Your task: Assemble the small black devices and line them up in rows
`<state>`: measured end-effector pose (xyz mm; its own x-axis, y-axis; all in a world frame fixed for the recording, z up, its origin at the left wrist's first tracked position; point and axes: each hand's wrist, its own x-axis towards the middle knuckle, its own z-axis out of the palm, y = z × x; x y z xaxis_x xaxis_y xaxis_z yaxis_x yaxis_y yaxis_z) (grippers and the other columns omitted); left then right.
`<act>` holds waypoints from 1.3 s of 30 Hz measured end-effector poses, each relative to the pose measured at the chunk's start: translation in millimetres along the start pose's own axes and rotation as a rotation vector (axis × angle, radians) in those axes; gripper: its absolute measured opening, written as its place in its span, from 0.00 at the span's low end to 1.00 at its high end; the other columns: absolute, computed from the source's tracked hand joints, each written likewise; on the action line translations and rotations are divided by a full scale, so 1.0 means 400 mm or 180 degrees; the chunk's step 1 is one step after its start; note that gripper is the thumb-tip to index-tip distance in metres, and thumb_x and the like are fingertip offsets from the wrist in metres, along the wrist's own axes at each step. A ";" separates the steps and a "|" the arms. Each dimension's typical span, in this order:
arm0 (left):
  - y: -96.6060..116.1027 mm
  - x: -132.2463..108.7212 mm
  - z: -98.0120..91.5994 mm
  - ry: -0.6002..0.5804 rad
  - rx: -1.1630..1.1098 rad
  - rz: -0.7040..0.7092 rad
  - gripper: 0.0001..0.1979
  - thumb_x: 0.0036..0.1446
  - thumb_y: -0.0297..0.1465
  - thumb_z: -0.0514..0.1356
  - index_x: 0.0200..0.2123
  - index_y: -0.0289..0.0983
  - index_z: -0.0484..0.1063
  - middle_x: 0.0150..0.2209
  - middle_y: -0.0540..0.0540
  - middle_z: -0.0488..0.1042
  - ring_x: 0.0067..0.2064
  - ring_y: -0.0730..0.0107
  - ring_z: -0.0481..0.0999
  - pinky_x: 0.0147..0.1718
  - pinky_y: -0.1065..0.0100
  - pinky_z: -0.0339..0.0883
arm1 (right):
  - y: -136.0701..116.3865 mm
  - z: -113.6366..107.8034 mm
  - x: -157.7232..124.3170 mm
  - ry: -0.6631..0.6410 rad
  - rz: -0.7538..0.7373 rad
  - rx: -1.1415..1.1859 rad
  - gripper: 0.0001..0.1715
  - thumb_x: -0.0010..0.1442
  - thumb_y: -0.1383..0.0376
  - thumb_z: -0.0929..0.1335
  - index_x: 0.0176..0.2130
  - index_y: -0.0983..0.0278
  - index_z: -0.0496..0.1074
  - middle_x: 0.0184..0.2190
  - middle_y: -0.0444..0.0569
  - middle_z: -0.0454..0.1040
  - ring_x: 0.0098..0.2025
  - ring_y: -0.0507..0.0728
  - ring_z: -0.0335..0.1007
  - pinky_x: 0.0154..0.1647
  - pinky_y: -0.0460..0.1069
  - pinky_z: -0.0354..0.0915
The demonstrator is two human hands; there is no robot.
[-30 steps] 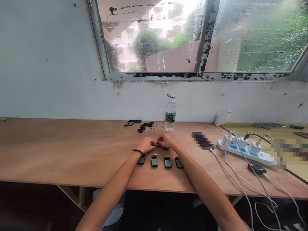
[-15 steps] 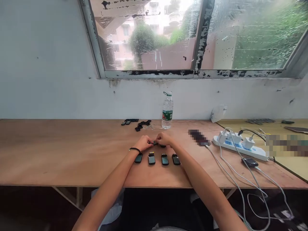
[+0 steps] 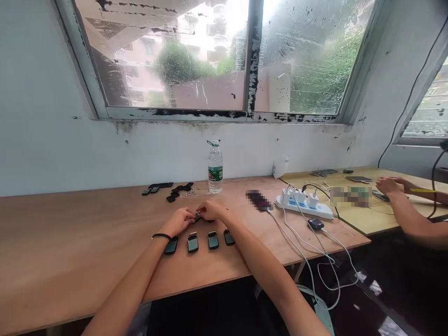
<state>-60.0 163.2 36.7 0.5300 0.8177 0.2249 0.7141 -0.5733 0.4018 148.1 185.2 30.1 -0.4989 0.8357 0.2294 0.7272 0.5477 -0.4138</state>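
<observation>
Your left hand (image 3: pixel 181 221) pinches a small dark device (image 3: pixel 198 217) between its fingers (image 3: pixel 189 215); your right hand (image 3: pixel 211 211) meets its far end, grip unclear. Nearer you, four screened units (image 3: pixel 192 243) line the desk (image 3: pixel 87 242); beyond the fingers stand a bottle (image 3: pixel 215 172) and window (image 3: pixel 168 70).

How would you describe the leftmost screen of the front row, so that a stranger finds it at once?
Below the big window, find the brown table. Toward its near edge, four small black-framed screens lie in a row. The leftmost screen is the one right beside the black wristband near the left hand; the other three lie farther from that band.
</observation>
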 end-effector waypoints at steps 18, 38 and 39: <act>0.021 -0.011 0.009 0.0151 0.0386 -0.0105 0.08 0.60 0.35 0.63 0.35 0.39 0.82 0.43 0.44 0.79 0.43 0.60 0.77 0.44 0.64 0.67 | 0.130 -0.058 0.005 0.0815 0.0327 0.0558 0.21 0.59 0.79 0.64 0.43 0.68 0.82 0.42 0.54 0.83 0.44 0.58 0.78 0.44 0.48 0.70; 0.128 0.032 0.043 0.0100 0.0698 -0.0002 0.09 0.64 0.38 0.62 0.38 0.40 0.79 0.38 0.46 0.81 0.44 0.58 0.78 0.48 0.61 0.62 | 0.168 -0.008 0.003 0.0001 -0.0016 0.0398 0.28 0.49 0.81 0.64 0.44 0.66 0.84 0.39 0.50 0.84 0.37 0.56 0.77 0.36 0.45 0.67; 0.141 0.041 0.051 0.0021 0.0632 -0.0020 0.09 0.63 0.38 0.62 0.39 0.41 0.79 0.38 0.46 0.81 0.43 0.58 0.78 0.46 0.62 0.63 | 0.167 -0.010 0.001 -0.0055 -0.0014 0.0405 0.28 0.48 0.81 0.64 0.43 0.66 0.84 0.37 0.49 0.84 0.36 0.55 0.76 0.35 0.44 0.67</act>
<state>-1.5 143.2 44.8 0.5225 0.8213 0.2291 0.7940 -0.5666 0.2204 198.5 222.2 6.0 -0.5109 0.8319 0.2167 0.6597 0.5411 -0.5215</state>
